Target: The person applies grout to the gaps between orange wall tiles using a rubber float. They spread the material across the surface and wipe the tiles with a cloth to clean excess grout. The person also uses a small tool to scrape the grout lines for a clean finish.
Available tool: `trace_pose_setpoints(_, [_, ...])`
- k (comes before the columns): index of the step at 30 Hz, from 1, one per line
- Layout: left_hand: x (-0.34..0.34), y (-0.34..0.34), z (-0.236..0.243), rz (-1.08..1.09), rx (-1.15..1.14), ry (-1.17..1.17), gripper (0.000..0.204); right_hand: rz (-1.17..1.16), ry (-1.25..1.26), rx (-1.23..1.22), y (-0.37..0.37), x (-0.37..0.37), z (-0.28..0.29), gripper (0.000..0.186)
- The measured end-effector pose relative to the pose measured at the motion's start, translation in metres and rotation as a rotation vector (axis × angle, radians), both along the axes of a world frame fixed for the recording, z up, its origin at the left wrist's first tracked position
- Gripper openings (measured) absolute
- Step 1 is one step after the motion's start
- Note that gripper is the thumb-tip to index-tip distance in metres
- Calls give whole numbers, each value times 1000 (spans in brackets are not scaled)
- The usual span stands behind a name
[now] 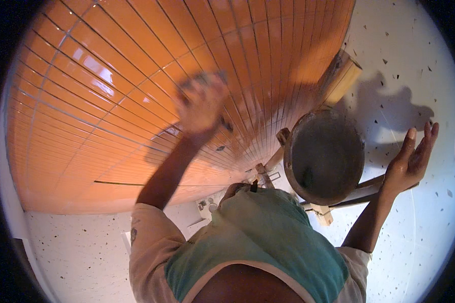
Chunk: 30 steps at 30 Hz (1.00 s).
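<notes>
My left hand (201, 103) is raised against the glossy orange tiled wall (136, 45) and smeared by motion. Around its fingers shows a dark greyish thing (207, 78), perhaps a rag, too blurred to name. Out to the right, my right hand (412, 159) is held up with its fingers stretched and nothing in it. Between my arms and nearer to the right hand stands a round dark basin (323, 156). Its inside is grey and in shadow, so I cannot tell what it holds.
Wooden pieces (341, 83) stick out beyond the basin, and a wooden bar (359, 194) runs beneath it. Pale speckled floor (81, 252) spreads on both sides. Thin dark joint lines cross the wall, with a small dark strip (119, 183) low on it.
</notes>
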State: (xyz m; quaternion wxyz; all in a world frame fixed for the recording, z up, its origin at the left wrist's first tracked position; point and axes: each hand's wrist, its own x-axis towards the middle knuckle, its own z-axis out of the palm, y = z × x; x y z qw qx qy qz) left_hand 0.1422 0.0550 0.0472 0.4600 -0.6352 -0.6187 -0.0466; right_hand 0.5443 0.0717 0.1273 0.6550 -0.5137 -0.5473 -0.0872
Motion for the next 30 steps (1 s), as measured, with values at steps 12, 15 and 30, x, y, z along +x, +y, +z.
trace_pose_setpoints(12, [15,6,-98,-457,-284,-229,52,252,-8,-128,-4,-13,-36,51])
trace_pose_setpoints(15, [25,18,-96,-309,-217,97,54,264,18,-247,-10,-8,-58,52])
trace_pose_setpoints(30, [70,54,-60,-374,-395,144,56,134,25,-305,-14,12,-74,39])
